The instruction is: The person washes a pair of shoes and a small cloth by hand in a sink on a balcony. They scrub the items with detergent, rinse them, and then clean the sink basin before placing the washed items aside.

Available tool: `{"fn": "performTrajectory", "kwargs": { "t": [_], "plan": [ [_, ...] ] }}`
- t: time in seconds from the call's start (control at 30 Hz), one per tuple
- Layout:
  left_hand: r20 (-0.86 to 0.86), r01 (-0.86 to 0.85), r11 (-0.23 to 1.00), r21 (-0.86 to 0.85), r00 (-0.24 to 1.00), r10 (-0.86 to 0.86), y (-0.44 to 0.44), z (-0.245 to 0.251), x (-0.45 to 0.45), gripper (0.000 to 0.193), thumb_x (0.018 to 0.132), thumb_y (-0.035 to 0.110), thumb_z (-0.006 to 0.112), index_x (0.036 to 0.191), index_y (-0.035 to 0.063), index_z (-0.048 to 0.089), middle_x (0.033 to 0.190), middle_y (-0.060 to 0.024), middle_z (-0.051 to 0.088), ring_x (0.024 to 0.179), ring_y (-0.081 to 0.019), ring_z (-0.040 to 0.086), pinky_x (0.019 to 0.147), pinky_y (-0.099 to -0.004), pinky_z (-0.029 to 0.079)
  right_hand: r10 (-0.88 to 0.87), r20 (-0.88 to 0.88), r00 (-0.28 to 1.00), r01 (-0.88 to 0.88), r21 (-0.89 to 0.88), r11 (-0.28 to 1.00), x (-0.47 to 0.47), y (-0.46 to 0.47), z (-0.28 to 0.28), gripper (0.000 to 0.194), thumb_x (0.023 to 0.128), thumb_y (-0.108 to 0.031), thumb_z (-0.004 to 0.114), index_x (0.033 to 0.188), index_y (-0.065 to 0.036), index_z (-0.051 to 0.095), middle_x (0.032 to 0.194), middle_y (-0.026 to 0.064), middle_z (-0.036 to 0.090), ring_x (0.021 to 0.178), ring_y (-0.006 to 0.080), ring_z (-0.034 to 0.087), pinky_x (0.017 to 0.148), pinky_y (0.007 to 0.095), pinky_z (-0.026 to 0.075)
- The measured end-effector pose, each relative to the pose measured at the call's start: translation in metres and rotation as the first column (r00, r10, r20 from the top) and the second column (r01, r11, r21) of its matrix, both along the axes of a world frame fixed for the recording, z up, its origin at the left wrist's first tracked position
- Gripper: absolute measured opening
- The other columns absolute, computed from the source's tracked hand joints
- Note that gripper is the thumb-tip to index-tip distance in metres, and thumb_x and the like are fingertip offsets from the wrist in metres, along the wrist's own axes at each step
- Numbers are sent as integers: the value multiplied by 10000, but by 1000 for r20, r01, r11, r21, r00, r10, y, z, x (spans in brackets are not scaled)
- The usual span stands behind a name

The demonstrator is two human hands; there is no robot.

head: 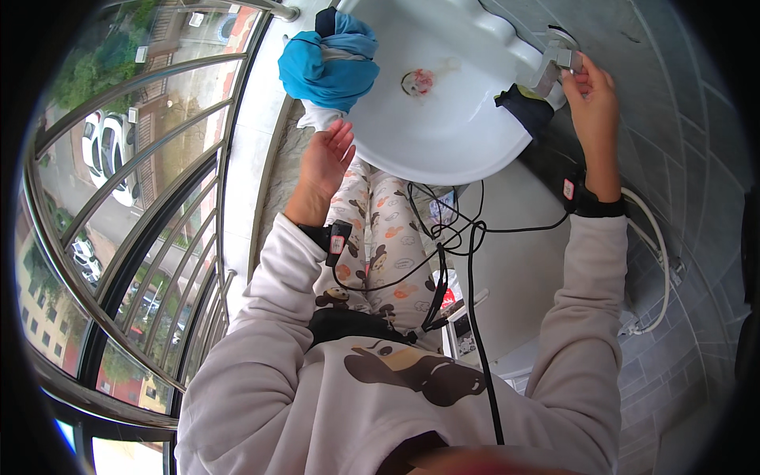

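Note:
In front of me is a white ceramic washbasin, its drain partly covered by something reddish. At the right, my right hand has its thumb and fingers on the grey metal faucet, pinching its handle end. No running water can be made out. My left hand is empty, palm turned up and fingers apart, just below a bundled blue cloth on the basin's left rim. White fabric hangs beneath that bundle. A dark cloth with a yellow-green edge drapes over the right rim under the faucet.
Black cables run from both wrist straps across my lap. A white hose curves down beside the tiled wall. Along the left side are a pale sill and a metal railing before a window.

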State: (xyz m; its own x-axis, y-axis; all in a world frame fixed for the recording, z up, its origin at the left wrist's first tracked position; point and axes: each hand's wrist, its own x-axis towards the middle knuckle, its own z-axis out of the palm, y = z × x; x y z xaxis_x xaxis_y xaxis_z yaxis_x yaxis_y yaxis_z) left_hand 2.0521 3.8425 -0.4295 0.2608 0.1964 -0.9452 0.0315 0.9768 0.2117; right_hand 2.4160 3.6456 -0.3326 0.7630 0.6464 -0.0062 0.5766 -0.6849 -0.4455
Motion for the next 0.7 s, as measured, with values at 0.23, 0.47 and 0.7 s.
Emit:
{"fn": "performTrajectory", "kwargs": {
  "t": [0.23,0.47,0.7],
  "plan": [
    [-340,202,880,430,939,-50,33,-30,6,743,839,332,663,1425,43,311,1409,-136,401,1245,-271,428,1040,-402,346,62,137,989,-71,67,995,-13,0,14,365,876,-90,622,1240,-78,592,1113,104,570,976,192,588,773,315,508],
    [-549,530,513,676,826,-130,75,-95,44,941,599,251,868,1359,-27,386,1230,-203,534,1131,-304,540,982,-386,416,-77,2,997,73,313,947,-119,-17,-22,331,883,30,564,1204,-45,597,1174,105,535,903,146,590,787,277,488],
    [-380,383,380,842,921,-87,60,-62,31,622,683,97,772,1223,-14,483,1116,-146,590,1032,-238,576,924,-345,441,-36,-496,868,211,300,930,-190,-18,-66,303,881,-4,569,1178,-54,601,1092,94,591,925,186,601,809,301,487]
  ]
}}
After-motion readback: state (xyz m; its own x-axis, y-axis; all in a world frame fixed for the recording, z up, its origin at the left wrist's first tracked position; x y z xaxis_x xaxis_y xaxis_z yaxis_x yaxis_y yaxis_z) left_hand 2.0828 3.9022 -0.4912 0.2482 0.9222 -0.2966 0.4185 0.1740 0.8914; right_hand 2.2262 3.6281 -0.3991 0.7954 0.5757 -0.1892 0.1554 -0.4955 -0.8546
